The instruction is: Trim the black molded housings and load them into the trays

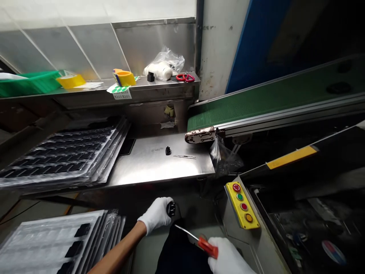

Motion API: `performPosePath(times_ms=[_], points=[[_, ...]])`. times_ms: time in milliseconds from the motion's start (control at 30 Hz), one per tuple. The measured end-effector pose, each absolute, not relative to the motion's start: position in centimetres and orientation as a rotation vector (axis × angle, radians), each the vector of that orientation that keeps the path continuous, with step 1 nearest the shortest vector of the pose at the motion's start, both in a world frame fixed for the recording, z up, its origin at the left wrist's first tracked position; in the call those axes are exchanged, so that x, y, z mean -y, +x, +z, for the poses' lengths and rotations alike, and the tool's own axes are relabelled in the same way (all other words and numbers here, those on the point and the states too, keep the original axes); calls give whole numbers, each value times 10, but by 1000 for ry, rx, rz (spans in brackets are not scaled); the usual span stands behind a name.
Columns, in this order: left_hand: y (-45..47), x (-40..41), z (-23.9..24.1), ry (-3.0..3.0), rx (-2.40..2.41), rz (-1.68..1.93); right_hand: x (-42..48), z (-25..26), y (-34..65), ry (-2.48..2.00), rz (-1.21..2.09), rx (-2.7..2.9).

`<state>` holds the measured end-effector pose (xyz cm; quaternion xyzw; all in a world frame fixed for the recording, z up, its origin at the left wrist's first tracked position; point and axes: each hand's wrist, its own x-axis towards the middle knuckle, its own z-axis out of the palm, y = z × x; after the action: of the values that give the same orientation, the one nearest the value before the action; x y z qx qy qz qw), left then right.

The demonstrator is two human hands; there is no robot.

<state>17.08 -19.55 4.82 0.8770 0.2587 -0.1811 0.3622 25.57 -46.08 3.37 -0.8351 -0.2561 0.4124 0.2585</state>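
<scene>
My left hand (156, 215), in a white glove, is closed around a small black plastic part (171, 209) with a slotted face. It is held above my lap, below the front edge of the steel table. In my right hand (226, 255), also gloved in white, is a screwdriver (208, 246) with a red-orange handle. Its thin metal shaft points up and left toward the black part, and the tip is apart from it. On the table (137, 167) lies another small black part (168, 150), beside a pair of metal tweezers (184, 156).
Stacked clear trays (94, 167) of black parts cover the table's left; more trays (97, 228) stand lower left. A green conveyor belt (242, 110) ends at the table's right. A yellow button box (242, 205) is on my right. The shelf holds tape (125, 78) and red scissors (185, 78).
</scene>
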Motion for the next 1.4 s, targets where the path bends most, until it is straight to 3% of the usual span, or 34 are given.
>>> performPosePath(times_ms=[167,667,1000,1400], points=[[149,203,23,2344,-647,-637,463,25,246,-2274,1113,719],[140,214,-2,2389,-384,-498,468,25,254,-2326,1076,813],[142,192,-19,2313,-502,-604,441,34,252,-2381,1080,829],[127,194,-33,2326,-315,-382,433,48,255,-2411,1152,903]])
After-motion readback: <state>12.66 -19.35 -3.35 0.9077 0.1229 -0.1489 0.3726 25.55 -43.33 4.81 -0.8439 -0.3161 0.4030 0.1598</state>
